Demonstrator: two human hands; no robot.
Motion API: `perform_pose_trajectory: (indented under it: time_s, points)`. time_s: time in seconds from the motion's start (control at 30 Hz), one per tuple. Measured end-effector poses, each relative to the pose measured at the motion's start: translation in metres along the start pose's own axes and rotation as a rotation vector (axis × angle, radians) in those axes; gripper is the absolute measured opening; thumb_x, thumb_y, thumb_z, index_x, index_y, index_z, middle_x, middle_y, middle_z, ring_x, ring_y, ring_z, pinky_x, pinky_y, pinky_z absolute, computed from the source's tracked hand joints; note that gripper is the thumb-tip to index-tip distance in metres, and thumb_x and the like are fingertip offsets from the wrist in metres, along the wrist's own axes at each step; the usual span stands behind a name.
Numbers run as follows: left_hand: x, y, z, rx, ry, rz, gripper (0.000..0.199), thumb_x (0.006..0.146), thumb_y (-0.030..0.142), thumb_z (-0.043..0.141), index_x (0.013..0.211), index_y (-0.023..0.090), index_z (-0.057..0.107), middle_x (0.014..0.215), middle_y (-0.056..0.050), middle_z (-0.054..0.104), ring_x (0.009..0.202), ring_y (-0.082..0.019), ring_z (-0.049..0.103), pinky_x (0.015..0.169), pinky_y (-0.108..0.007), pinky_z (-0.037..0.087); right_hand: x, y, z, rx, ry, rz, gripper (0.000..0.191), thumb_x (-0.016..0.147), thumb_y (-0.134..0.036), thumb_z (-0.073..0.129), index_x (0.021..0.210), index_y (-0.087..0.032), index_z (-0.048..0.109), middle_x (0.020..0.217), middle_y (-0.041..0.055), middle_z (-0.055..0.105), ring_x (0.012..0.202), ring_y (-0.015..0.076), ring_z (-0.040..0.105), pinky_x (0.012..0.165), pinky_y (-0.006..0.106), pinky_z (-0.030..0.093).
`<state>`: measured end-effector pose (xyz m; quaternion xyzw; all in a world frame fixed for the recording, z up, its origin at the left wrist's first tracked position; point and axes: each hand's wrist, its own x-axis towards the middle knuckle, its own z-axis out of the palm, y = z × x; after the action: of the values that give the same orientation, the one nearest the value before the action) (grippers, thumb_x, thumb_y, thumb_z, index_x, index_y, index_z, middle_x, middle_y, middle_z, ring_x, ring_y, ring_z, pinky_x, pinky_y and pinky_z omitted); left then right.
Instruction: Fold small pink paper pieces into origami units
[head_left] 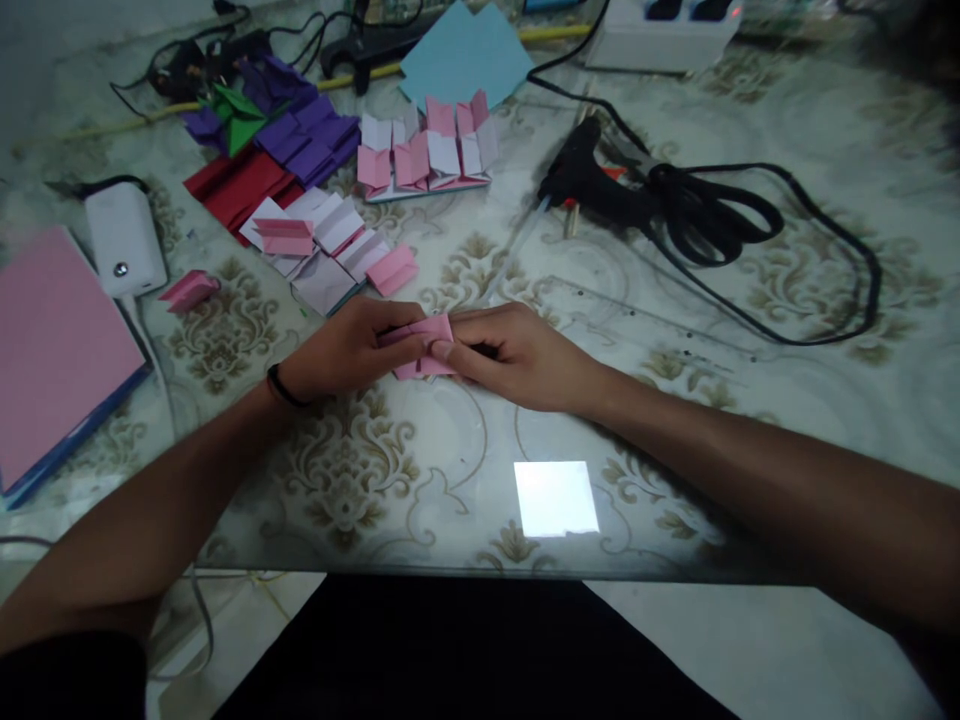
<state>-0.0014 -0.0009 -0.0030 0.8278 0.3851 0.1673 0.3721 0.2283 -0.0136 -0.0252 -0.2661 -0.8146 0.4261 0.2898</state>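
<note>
A folded pink paper piece (421, 362) lies between my two hands, just above the patterned table. My left hand (352, 345), with a dark band at its wrist, pinches the piece from the left, thumb on top. From the other side my right hand (517, 352) grips it, its thumb pressed on the paper near the middle. The fingers beneath are partly hidden. Close beyond my left hand are a loose pink folded piece (392, 268) and a group of white and pink folded pieces (322, 235). Another small pink folded piece (190, 290) sits further left.
Pink and white folded units (427, 150), purple folded paper (307, 140), red paper (240, 190) and light blue sheets (466, 55) lie at the back. A black glue gun (600, 180) with coiled cord and a clear ruler (652, 325) are right. A white power bank (125, 238) and pink sheets (64, 345) are left.
</note>
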Motion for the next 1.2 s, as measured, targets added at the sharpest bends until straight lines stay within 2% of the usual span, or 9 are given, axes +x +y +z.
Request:
perform_pose_trajectory:
  time_s: [0.23,0.53,0.93,1.2]
  points:
    - [0.0002,-0.0001,0.0005,-0.009,0.0,-0.005,0.036,0.096,0.036,0.06,0.067,0.016,0.052,0.06,0.005,0.038,0.059,-0.008,0.036,0.056,-0.025,0.028,-0.0001,-0.0008,-0.0003,0.002,-0.006,0.016,0.057,0.108,-0.059,0.049,0.07,-0.017,0.054,0.067,-0.0027,0.047,0.063,0.0099,0.044,0.062,0.026,0.035]
    - [-0.0008,0.0006,0.0009,-0.018,-0.011,-0.04,0.032,0.093,0.034,0.059,0.067,0.016,0.051,0.061,0.006,0.038,0.06,-0.008,0.037,0.058,-0.025,0.027,0.0003,-0.0003,-0.0004,0.013,-0.019,0.027,0.057,0.108,-0.061,0.048,0.071,-0.017,0.054,0.07,-0.0013,0.053,0.064,0.01,0.045,0.063,0.025,0.036]
    - [-0.0009,-0.0003,0.0007,-0.009,-0.002,-0.021,0.034,0.094,0.036,0.059,0.067,0.016,0.051,0.06,0.006,0.038,0.06,-0.008,0.037,0.057,-0.025,0.028,0.0002,0.0007,-0.0005,0.018,-0.017,0.01,0.056,0.108,-0.058,0.05,0.071,-0.016,0.054,0.068,-0.0027,0.047,0.063,0.0092,0.044,0.062,0.024,0.036]
    - [-0.0006,0.0001,0.0008,-0.013,-0.003,-0.031,0.033,0.093,0.033,0.059,0.067,0.016,0.052,0.06,0.006,0.038,0.06,-0.008,0.037,0.057,-0.025,0.028,0.0,0.001,-0.0006,0.015,-0.021,0.02,0.056,0.108,-0.059,0.049,0.071,-0.017,0.054,0.069,-0.0022,0.049,0.064,0.0097,0.044,0.063,0.025,0.036]
